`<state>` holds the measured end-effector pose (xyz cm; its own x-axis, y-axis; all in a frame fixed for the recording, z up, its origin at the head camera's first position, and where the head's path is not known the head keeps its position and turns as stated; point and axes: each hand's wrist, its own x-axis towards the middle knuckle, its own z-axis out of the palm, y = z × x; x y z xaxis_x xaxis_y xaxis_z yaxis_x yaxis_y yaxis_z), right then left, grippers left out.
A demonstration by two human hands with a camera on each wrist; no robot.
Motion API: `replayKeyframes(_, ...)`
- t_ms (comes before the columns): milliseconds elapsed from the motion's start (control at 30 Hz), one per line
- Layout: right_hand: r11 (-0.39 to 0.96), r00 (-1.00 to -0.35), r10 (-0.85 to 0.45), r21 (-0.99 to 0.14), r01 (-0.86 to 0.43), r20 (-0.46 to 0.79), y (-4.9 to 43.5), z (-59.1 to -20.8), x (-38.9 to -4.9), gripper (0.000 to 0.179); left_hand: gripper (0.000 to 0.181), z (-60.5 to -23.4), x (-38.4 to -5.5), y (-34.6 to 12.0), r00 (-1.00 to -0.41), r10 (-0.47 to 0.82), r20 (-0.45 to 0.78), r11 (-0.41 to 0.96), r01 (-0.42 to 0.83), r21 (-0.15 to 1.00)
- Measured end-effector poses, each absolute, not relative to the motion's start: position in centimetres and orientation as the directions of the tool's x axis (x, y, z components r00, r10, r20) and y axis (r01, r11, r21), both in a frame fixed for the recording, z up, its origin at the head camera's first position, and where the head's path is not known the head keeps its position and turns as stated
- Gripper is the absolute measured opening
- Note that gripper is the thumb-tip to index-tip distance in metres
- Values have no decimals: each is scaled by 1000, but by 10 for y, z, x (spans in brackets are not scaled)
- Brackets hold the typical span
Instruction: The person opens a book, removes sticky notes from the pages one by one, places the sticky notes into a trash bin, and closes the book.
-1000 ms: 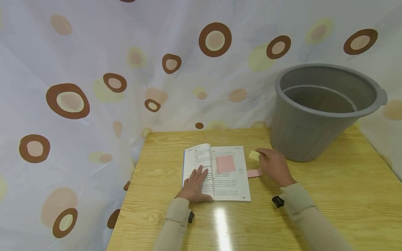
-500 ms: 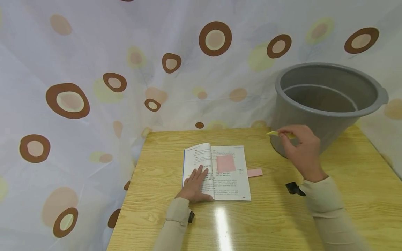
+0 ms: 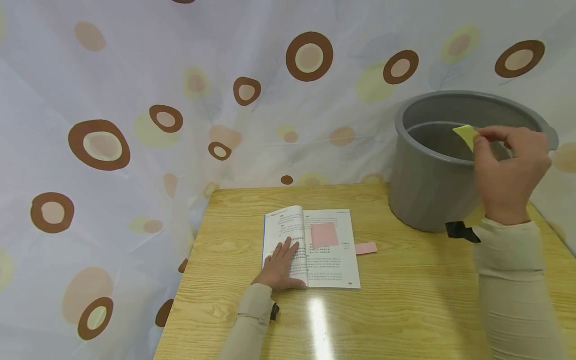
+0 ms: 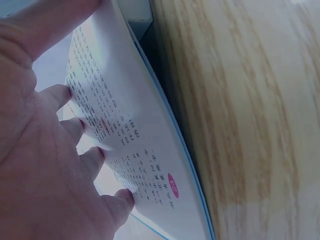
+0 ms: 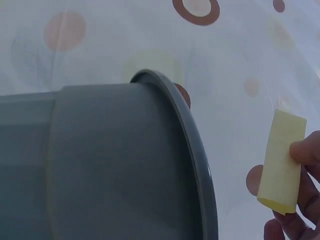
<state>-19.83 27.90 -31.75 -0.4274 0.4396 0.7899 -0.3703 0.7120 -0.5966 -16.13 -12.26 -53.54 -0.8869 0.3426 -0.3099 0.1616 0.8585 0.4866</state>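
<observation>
An open book [image 3: 333, 272] lies on the wooden table, with a pink sticky note [image 3: 324, 235] on its right page. From that page's right edge sticks out a pink strip [image 3: 366, 248]. My left hand [image 3: 279, 267] rests on the left page, fingers spread; in the left wrist view the fingertips [image 4: 120, 205] touch the printed paper. Up at the right, my right hand [image 3: 510, 167] pinches a yellow sticky note [image 3: 467, 136] between thumb and fingers, over the near rim of a grey bucket [image 3: 432, 195]. In the right wrist view the yellow note [image 5: 282, 160] appears beyond the bucket's rim.
The grey bucket stands at the table's back right. A patterned curtain [image 3: 252, 45] hangs behind and to the left of the wooden table [image 3: 382, 320]. Glare from a light lies on the tabletop before the book.
My right hand has carried the yellow note from beside the book's right edge, up and to the right, to above the bucket's rim. My left hand has stayed on the page.
</observation>
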Motion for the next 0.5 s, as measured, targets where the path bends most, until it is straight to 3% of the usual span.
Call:
replayKeyframes(133,753,-443,452,-598,-276,774,291,-312,-210,31,113,-537,-162,-123,-889,336,-310,865,162,476)
replayKeyframes(367,777,-584,438,-615,-137,683,296,-325,-218,31,112,-537,-163,-125,-887,334,-318,867,156,474)
replayKeyframes(500,758,-619,474,-647,-75,627,294,-329,-220,32,113,-536,-162,-124,-885,340,-319,860,155,486)
